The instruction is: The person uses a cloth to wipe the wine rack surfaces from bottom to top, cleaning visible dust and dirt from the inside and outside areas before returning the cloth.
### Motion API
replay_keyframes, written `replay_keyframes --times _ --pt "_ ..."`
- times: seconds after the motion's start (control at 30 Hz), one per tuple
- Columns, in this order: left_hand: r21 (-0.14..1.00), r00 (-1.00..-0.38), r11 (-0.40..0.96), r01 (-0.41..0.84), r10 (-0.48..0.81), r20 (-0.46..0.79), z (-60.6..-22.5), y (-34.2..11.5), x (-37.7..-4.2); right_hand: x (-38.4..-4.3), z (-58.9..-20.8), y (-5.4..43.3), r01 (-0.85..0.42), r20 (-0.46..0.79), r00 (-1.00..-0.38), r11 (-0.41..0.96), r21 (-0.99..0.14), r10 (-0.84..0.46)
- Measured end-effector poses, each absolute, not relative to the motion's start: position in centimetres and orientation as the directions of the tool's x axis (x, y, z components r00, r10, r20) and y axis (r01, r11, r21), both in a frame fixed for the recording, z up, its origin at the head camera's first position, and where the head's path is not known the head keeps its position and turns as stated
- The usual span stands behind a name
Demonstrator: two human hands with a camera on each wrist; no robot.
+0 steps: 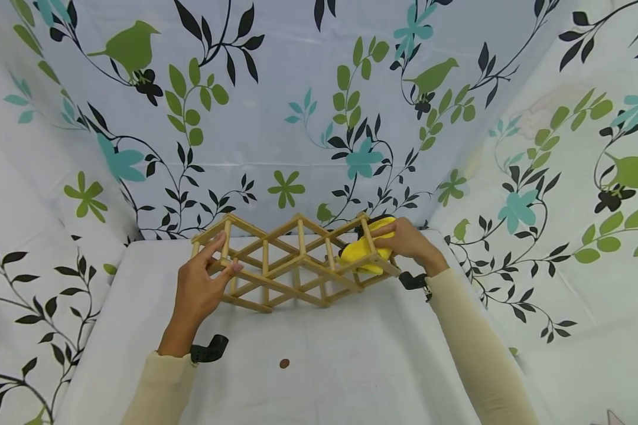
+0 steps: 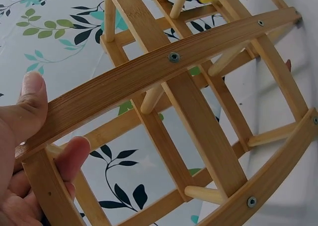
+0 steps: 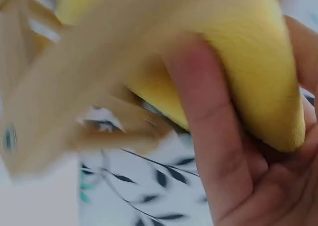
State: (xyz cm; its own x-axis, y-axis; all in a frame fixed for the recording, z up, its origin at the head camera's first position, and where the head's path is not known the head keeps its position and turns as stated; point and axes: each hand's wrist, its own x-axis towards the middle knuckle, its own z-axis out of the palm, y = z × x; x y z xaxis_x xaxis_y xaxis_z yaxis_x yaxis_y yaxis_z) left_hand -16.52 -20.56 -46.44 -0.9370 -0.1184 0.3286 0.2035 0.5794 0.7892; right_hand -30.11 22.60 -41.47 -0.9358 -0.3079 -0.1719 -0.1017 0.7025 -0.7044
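Observation:
A folding bamboo lattice rack (image 1: 302, 260), its slats joined by round dowels and metal rivets, spans the space between both hands. My left hand (image 1: 199, 292) grips its left end; in the left wrist view the thumb (image 2: 33, 99) lies along the outer side of a slat (image 2: 119, 82), with fingers curled behind. At the right end, my right hand (image 1: 412, 245) holds a soft yellow cloth-like thing (image 1: 355, 252) with black parts against the rack. In the right wrist view a finger (image 3: 208, 112) presses across the yellow material (image 3: 261, 82), behind a blurred slat (image 3: 74, 77).
Under the rack lies a white-covered table (image 1: 329, 348). A small brown disc (image 1: 284, 363) is on it near the front. Patterned cloth with leaves and birds (image 1: 276, 118) hangs at the back and both sides. Each wrist wears a black camera strap (image 1: 210, 349).

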Motion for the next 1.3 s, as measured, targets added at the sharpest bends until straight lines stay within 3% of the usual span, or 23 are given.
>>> replay_keyframes --times 0.1,0.17,0.3,0.37,0.47,0.67,0.87,0.97,1.1,1.2,1.3 --pt "0.789 -0.934 0.579 0.207 -0.121 0.335 -46.4 -20.5 -16.5 -28.5 -39.3 23.9 -0.118 -0.013 -0.983 0.689 -0.715 -0.182" --pt "0.789 -0.933 0.579 0.206 -0.125 0.336 -46.4 -20.6 -16.5 -27.5 -38.2 23.9 -0.181 0.151 -0.983 0.705 -0.685 -0.106" --pt "0.795 -0.934 0.57 0.207 -0.128 0.335 -46.4 -20.4 -16.5 -25.9 -36.8 22.2 -0.337 0.45 -0.893 0.683 -0.647 -0.014" --pt "0.801 -0.935 0.562 0.206 -0.127 0.33 -46.4 -20.3 -16.6 -25.2 -36.6 20.8 -0.418 0.533 -0.846 0.643 -0.641 -0.018" --pt "0.809 -0.94 0.554 0.199 -0.125 0.317 -46.4 -20.3 -16.5 -24.8 -36.8 18.3 -0.484 0.563 -0.824 0.604 -0.633 -0.07" --pt "0.809 -0.944 0.559 0.182 -0.13 0.303 -46.5 -20.2 -16.3 -24.8 -39.5 13.3 -0.467 0.445 -0.865 0.691 -0.551 -0.231" --pt "0.799 -0.941 0.572 0.185 -0.13 0.311 -46.5 -20.2 -16.3 -25.3 -41.7 10.2 -0.321 0.096 -0.936 0.708 -0.63 -0.339" --pt "0.794 -0.941 0.58 0.184 -0.129 0.312 -46.4 -20.3 -16.3 -26.4 -42.7 9.4 -0.281 -0.062 -0.901 0.688 -0.669 -0.428" --pt "0.797 -0.944 0.578 0.176 -0.13 0.303 -46.4 -20.5 -16.3 -28.6 -44.1 8.2 -0.257 -0.215 -0.798 0.641 -0.723 -0.563" --pt "0.801 -0.949 0.574 0.17 -0.123 0.29 -46.3 -20.5 -16.2 -30.0 -45.2 6.9 -0.263 -0.234 -0.739 0.59 -0.763 -0.631" --pt "0.806 -0.952 0.568 0.167 -0.121 0.282 -46.3 -20.4 -16.2 -30.6 -46.3 5.9 -0.223 -0.2 -0.738 0.513 -0.829 -0.644"
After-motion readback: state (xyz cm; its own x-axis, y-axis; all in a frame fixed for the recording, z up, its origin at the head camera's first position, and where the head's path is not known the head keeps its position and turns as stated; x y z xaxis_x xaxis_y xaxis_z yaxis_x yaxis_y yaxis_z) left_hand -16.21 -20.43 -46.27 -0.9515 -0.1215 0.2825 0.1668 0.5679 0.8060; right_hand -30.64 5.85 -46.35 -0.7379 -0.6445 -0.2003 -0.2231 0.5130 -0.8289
